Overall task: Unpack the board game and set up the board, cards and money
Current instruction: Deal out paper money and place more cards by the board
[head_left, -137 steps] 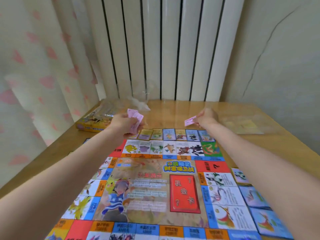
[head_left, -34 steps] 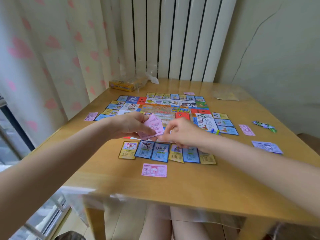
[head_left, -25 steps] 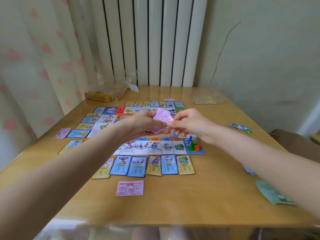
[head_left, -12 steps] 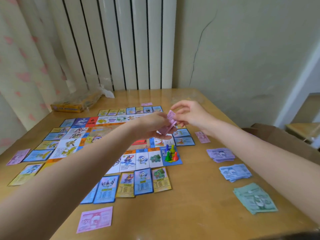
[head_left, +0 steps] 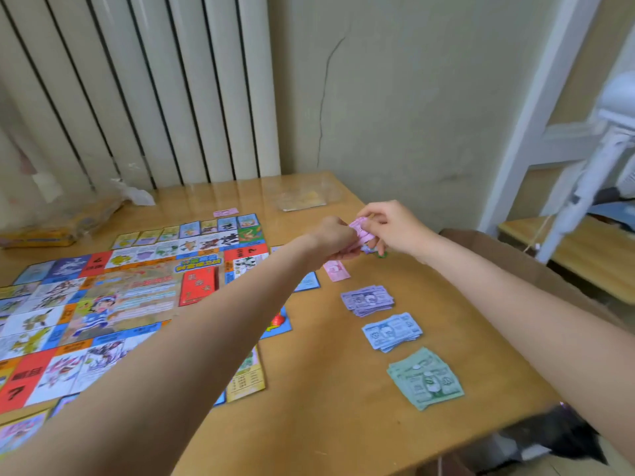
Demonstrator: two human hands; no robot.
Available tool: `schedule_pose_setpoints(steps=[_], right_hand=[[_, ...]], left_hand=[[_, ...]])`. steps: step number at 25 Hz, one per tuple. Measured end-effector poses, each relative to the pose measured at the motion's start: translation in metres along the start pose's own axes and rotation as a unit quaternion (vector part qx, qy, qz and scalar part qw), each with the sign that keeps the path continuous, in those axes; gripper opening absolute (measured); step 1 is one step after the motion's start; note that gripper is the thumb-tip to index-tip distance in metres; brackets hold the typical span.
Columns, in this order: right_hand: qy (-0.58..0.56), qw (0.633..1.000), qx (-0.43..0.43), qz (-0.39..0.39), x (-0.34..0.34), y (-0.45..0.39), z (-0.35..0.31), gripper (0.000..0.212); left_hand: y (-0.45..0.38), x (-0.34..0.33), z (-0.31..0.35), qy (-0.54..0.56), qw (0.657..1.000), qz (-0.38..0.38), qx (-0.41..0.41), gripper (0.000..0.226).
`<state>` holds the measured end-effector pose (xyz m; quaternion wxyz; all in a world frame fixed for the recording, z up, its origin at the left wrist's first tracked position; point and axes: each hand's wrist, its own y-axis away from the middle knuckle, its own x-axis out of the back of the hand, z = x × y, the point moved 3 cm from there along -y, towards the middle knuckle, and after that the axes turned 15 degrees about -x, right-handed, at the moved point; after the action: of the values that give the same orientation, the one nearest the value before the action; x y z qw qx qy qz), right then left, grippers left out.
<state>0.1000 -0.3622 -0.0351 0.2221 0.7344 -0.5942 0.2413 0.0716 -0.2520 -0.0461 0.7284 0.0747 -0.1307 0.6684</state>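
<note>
On the wooden surface (head_left: pixel 326 389), nearest lies a green stack of money (head_left: pixel 425 378), then a blue stack (head_left: pixel 391 331), a purple stack (head_left: pixel 367 299) and one pink note (head_left: pixel 336 270). The board (head_left: pixel 113 297) lies to the left. Further, the left hand (head_left: pixel 331 237) and the right hand (head_left: pixel 391 226) both pinch a bundle of pink notes (head_left: pixel 360 228) above the surface. The yellow box (head_left: pixel 51 228) lies far left.

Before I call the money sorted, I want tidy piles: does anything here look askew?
Mostly neat. The purple, blue and green money stacks lie in a row, each slightly fanned and tilted. One pink note lies alone beside the board; another sits beyond its far edge.
</note>
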Motion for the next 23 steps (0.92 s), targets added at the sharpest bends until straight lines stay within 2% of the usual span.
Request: schedule_pose_setpoints(steps=[1,2,4,6,7,9,13,17,21,23], right_hand=[[-0.054,0.998,-0.03,-0.011,0.003,-0.001,0.008,0.018],[-0.095,0.994,-0.056,-0.021,0.007,-0.001,0.016,0.017],[-0.139,0.986,-0.089,-0.034,0.011,-0.001,0.027,0.019],[-0.155,0.981,-0.104,-0.047,0.014,-0.001,0.035,0.02],[-0.158,0.98,-0.107,-0.052,0.016,-0.003,0.038,0.019],[-0.139,0.983,-0.107,-0.046,0.02,-0.008,0.043,0.016],[-0.072,0.989,-0.126,-0.004,0.027,-0.021,0.066,0.018],[0.065,0.988,-0.136,0.04,0.018,-0.028,0.086,0.016],[0.24,0.964,-0.081,0.085,0.015,-0.027,0.08,0.018],[0.296,0.947,-0.086,0.094,0.015,-0.024,0.077,0.016]], left_hand=[[-0.003,-0.004,0.002,-0.047,0.999,0.001,-0.021,0.006],[-0.006,-0.008,0.003,-0.117,0.992,-0.015,-0.048,0.012],[-0.009,-0.015,0.006,-0.289,0.95,-0.075,-0.097,0.037],[-0.011,-0.019,0.009,-0.392,0.905,-0.089,-0.137,0.031],[-0.012,-0.021,0.01,-0.414,0.894,-0.082,-0.148,0.026],[-0.013,-0.027,0.011,-0.445,0.879,-0.068,-0.155,0.024],[-0.019,-0.041,-0.006,-0.48,0.86,-0.106,-0.136,0.046],[-0.023,-0.027,-0.013,-0.479,0.865,-0.117,-0.092,0.036],[-0.007,-0.02,-0.017,-0.486,0.84,-0.242,-0.005,0.046],[-0.002,-0.024,-0.019,-0.503,0.825,-0.257,-0.009,0.046]])
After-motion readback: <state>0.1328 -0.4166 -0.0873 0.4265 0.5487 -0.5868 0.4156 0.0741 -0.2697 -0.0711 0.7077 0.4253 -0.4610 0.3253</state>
